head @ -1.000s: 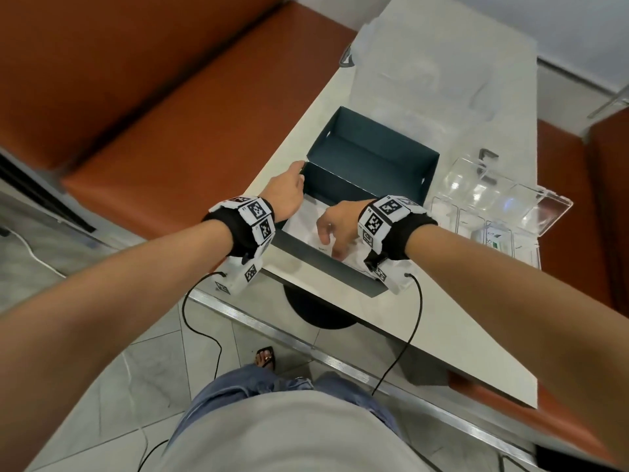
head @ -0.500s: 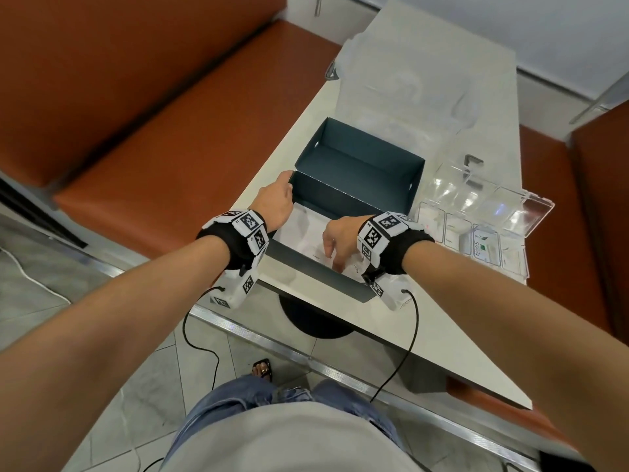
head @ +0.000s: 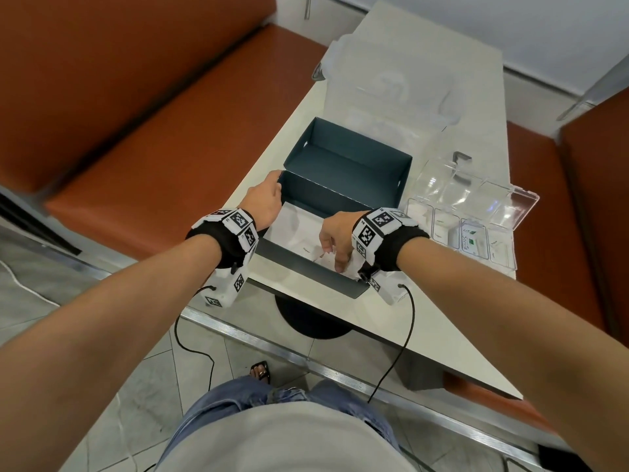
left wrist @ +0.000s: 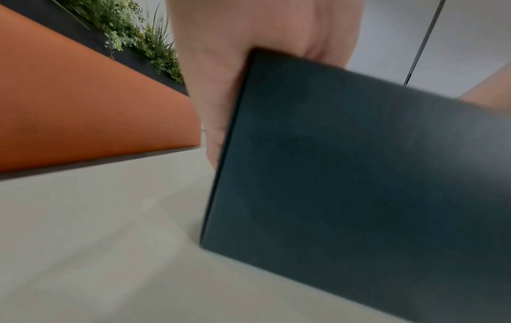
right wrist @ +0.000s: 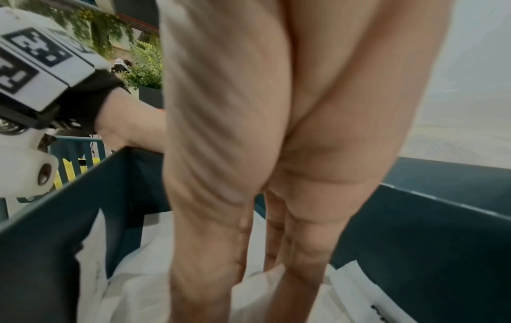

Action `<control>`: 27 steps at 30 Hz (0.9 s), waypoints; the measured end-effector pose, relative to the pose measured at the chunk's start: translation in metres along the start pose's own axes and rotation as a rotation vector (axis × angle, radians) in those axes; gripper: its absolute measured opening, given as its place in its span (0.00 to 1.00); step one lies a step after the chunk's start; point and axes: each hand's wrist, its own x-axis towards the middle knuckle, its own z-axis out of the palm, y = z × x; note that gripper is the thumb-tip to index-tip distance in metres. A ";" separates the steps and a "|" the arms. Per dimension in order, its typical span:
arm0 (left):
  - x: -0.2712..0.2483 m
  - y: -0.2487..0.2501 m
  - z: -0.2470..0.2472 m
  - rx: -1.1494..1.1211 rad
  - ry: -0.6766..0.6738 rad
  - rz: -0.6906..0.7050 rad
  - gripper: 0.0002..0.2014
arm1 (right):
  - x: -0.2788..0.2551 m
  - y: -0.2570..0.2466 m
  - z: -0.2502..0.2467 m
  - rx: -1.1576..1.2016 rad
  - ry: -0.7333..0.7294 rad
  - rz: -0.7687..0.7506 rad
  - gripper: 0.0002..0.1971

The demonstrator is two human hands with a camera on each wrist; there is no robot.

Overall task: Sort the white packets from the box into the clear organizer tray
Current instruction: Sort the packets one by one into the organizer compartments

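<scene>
At frame centre, our left hand [head: 263, 202] grips the left wall of the dark box [head: 308, 269], fingers curled round its corner. Our right hand [head: 335, 235] reaches into the box, fingers narrow and pointed down, touching the white packets [head: 296, 233]; whether they pinch one we cannot tell. The clear organizer tray [head: 468, 216] sits at right on the surface [head: 425, 321], holding some packets.

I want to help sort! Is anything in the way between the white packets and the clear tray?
Only the box's own wall; the packets must be lifted over it. The organizer tray sits open beside the box.
</scene>
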 end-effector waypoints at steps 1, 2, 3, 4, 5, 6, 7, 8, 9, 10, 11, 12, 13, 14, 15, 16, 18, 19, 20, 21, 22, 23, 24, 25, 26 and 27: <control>0.000 0.000 0.000 0.000 0.001 -0.002 0.21 | 0.000 0.001 0.001 0.009 0.025 -0.009 0.22; 0.000 0.000 0.000 0.002 0.002 -0.004 0.21 | -0.001 0.002 0.002 0.014 0.051 -0.017 0.20; 0.000 0.000 0.000 0.004 0.003 -0.006 0.21 | -0.002 0.002 0.003 0.013 0.078 -0.022 0.19; 0.000 0.001 0.000 0.004 0.004 -0.008 0.21 | -0.003 0.002 0.004 0.004 0.104 -0.024 0.16; 0.000 0.001 0.000 0.005 0.004 -0.009 0.21 | -0.004 0.003 0.004 -0.007 0.122 -0.024 0.14; 0.000 0.000 0.000 0.007 0.004 -0.009 0.21 | -0.005 0.003 0.005 -0.017 0.123 -0.023 0.13; -0.001 0.000 0.000 0.009 0.004 -0.009 0.21 | -0.006 0.004 0.004 -0.021 0.114 -0.025 0.13; 0.000 0.000 0.001 0.013 0.005 -0.010 0.21 | -0.008 0.005 0.004 -0.020 0.108 -0.030 0.12; 0.000 0.000 0.001 0.015 0.005 -0.012 0.21 | -0.010 0.006 0.003 -0.014 0.112 -0.037 0.12; 0.000 0.000 0.001 0.015 0.006 -0.014 0.21 | -0.013 0.008 0.003 -0.001 0.128 -0.044 0.12; 0.001 -0.001 0.001 0.014 0.006 -0.015 0.21 | -0.015 0.010 0.002 0.024 0.155 -0.054 0.12; 0.001 -0.001 0.001 0.015 0.006 -0.014 0.21 | -0.018 0.012 0.001 0.062 0.190 -0.066 0.13; 0.001 -0.002 0.001 0.019 0.005 -0.013 0.21 | -0.021 0.014 -0.001 0.119 0.230 -0.078 0.12; 0.001 -0.002 0.001 0.023 0.005 -0.013 0.21 | -0.024 0.016 -0.003 0.192 0.267 -0.089 0.12; 0.001 -0.002 0.001 0.026 0.003 -0.014 0.21 | -0.027 0.019 -0.005 0.269 0.301 -0.100 0.11; 0.002 -0.002 0.000 0.029 -0.001 -0.015 0.21 | -0.029 0.021 -0.008 0.335 0.338 -0.110 0.10; 0.001 0.000 -0.001 0.031 -0.015 -0.025 0.21 | -0.034 0.025 -0.011 0.442 0.417 -0.109 0.08; 0.001 0.002 -0.003 0.029 -0.023 -0.034 0.22 | -0.037 0.028 -0.012 0.506 0.456 -0.096 0.07; 0.001 0.004 -0.005 0.019 -0.026 -0.045 0.22 | -0.039 0.030 -0.013 0.583 0.495 -0.075 0.06; 0.001 0.006 -0.007 0.004 -0.016 -0.052 0.21 | -0.040 0.034 -0.014 0.670 0.534 -0.046 0.06; 0.001 0.010 -0.010 -0.018 0.018 -0.048 0.21 | -0.042 0.038 -0.015 0.765 0.571 -0.018 0.06; 0.000 0.014 -0.013 -0.048 0.077 -0.030 0.21 | -0.044 0.043 -0.016 0.871 0.600 0.009 0.06; 0.000 0.020 -0.016 -0.087 0.155 0.007 0.20 | -0.047 0.046 -0.018 0.981 0.620 0.028 0.05; 0.000 0.028 -0.021 -0.130 0.235 0.060 0.19 | -0.051 0.050 -0.019 1.090 0.628 0.037 0.04; 0.001 0.038 -0.026 -0.171 0.299 0.120 0.18 | -0.056 0.053 -0.020 1.203 0.625 0.033 0.03; 0.003 0.049 -0.030 -0.208 0.331 0.170 0.16 | -0.061 0.055 -0.022 1.317 0.616 0.020 0.03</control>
